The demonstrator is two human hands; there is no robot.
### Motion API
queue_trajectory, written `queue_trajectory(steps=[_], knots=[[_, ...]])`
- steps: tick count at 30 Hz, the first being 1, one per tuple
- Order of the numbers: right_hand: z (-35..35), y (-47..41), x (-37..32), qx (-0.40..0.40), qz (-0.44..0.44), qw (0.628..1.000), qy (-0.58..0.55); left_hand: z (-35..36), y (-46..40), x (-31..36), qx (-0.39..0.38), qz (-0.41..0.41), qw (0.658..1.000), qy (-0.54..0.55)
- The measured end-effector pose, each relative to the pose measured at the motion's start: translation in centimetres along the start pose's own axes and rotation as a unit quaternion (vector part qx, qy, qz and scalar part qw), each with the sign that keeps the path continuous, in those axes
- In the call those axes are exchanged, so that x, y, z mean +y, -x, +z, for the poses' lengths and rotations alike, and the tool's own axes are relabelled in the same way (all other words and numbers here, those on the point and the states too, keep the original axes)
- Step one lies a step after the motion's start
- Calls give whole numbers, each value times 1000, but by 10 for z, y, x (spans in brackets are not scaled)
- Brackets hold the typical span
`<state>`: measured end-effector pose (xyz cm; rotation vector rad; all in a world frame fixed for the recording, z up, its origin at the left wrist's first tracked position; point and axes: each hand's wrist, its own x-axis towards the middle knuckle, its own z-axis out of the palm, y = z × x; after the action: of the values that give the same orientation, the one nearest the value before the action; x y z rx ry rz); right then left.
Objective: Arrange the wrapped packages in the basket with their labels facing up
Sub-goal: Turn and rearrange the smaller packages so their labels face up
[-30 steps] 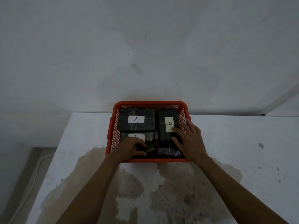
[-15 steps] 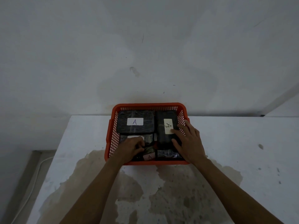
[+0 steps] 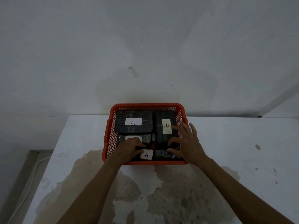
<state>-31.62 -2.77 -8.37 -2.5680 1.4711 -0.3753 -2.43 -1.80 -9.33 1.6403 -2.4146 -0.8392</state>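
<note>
An orange mesh basket (image 3: 111, 139) stands on the white table against the wall. Inside lie several black wrapped packages. The back-left package (image 3: 134, 121) shows a white "A" label facing up. The right package (image 3: 165, 126) lies lengthwise with its cream label up. A small front package (image 3: 146, 155) shows an "A" label, and my left hand (image 3: 131, 147) grips it at the basket's front. Another package (image 3: 166, 154) lies at the front right. My right hand (image 3: 186, 143) rests with spread fingers on the right package, thumb near the front one.
The table top (image 3: 234, 151) is stained brown (image 3: 161, 191) in front of the basket. A grey wall rises directly behind. At the lower left a white cable (image 3: 30, 178) runs along the floor beside the table.
My left hand has turned the small front package so that its "A" label now shows. My right hand stays on the right package with little movement.
</note>
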Motion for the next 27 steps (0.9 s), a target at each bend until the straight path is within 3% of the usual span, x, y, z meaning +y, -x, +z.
queue_trajectory(steps=[8,17,27], knots=[[-11,1,1,-89,-21,995,48,6,0,6,69,1,995,66],[-16,-3,-11,-150,-18,981,120,14,-12,23,5,19,998,65],[-14,-4,-10,-109,-13,990,91,12,-18,32,-16,49,998,-31]])
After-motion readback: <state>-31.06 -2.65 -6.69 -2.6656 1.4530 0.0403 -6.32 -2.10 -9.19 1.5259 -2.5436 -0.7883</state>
